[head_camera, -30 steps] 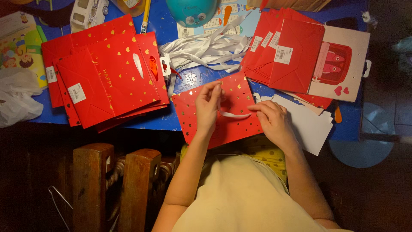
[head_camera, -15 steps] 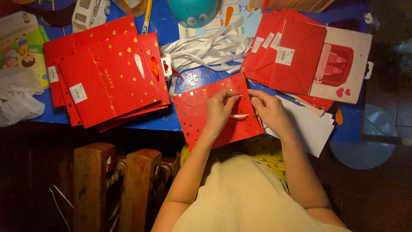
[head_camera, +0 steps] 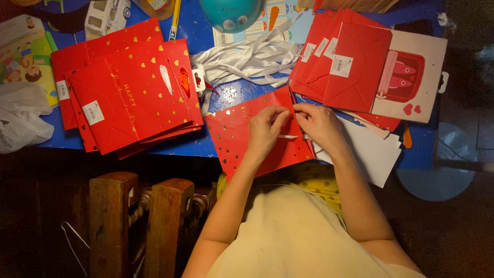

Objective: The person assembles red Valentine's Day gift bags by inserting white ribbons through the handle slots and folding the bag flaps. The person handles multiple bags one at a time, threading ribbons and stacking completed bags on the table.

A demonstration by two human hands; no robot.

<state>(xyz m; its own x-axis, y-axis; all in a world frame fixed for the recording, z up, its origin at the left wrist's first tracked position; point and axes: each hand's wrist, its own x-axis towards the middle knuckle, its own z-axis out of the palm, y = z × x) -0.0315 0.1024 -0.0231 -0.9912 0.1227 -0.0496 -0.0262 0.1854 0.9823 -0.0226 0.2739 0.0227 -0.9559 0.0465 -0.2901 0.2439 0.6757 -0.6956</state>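
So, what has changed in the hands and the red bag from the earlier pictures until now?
The left hand and right hand moved closer together, up to the top edge of the red paper bag, and now both pinch the white ribbon there. The bag, the stacks of red bags and the loose ribbons stayed in place.

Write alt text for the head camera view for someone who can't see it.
Seen from above, a person's left hand and right hand work a white ribbon on a flat red paper bag with gold hearts, on a blue table. Stacks of red bags lie either side, loose white ribbons behind.
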